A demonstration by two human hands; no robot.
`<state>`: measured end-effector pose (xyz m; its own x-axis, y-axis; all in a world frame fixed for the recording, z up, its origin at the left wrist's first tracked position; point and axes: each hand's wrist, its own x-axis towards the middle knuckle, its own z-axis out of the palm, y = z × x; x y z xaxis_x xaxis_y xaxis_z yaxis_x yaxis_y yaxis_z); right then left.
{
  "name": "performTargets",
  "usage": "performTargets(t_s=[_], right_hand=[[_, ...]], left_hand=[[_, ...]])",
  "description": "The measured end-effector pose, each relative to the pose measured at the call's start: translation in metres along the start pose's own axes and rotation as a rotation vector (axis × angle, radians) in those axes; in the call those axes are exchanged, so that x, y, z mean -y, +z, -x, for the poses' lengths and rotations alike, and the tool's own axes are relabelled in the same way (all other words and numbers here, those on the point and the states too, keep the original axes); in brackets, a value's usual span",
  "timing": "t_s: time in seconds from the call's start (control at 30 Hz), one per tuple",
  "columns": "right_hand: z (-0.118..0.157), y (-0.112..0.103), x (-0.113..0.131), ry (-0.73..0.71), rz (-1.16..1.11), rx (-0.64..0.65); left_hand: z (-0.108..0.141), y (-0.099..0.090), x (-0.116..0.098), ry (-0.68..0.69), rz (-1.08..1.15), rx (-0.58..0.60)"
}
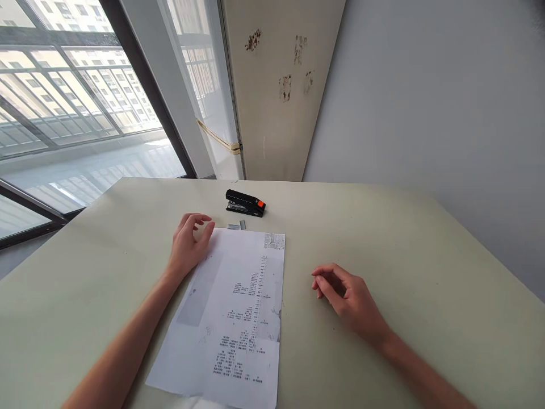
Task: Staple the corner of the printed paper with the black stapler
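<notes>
Spreading across the lower view, the pale table [404, 238] bears everything within reach, with a plain grey wall [426, 102] behind it to the right and a dark-framed window [76, 85] to the left. Between these stands a beige panel [281, 125] with brown worn patches, beside a glossy white surface with a curved tan strip [219, 138]. The printed paper [242, 272] lies flat left of the middle of the table, a dense block of print at its far right corner and a grey shaded area along its left side; whether it is one sheet or several cannot be told. The right hand [347, 298] is near the table to the right of the paper, well apart from it and empty, its fingers curled and the thumb tip close to them; contact between the tips is unclear. The left hand [189, 241] is at the paper's far left corner, holding nothing, with bent fingers and a narrow gap between thumb and forefinger. Beyond the paper sits the black stapler [246, 203] with an orange-red patch, its metal magazine visible under the top arm, contents too small to tell. Smallest, two staple strips [242, 224] lie between stapler and paper.
</notes>
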<state>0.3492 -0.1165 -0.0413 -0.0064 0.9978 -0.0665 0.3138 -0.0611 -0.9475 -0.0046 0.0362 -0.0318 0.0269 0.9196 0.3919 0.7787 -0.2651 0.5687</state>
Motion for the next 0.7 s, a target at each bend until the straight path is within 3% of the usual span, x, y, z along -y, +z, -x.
performTargets(t_s=[0.2,0.33,0.5,0.7], right_hand=[[-0.001,0.0,-0.001,-0.028,0.016,-0.005],[-0.001,0.0,-0.002,-0.04,0.019,0.003],[-0.001,0.001,0.0,-0.037,0.005,0.023],[-0.003,0.001,0.003,-0.046,0.014,0.038]], left_hand=[[-0.045,0.016,-0.011,0.356,-0.175,-0.027],[-0.083,0.019,-0.026,0.506,-0.239,0.111],[-0.108,0.024,-0.029,0.497,-0.316,0.376],[-0.112,0.031,-0.024,0.412,-0.334,0.378]])
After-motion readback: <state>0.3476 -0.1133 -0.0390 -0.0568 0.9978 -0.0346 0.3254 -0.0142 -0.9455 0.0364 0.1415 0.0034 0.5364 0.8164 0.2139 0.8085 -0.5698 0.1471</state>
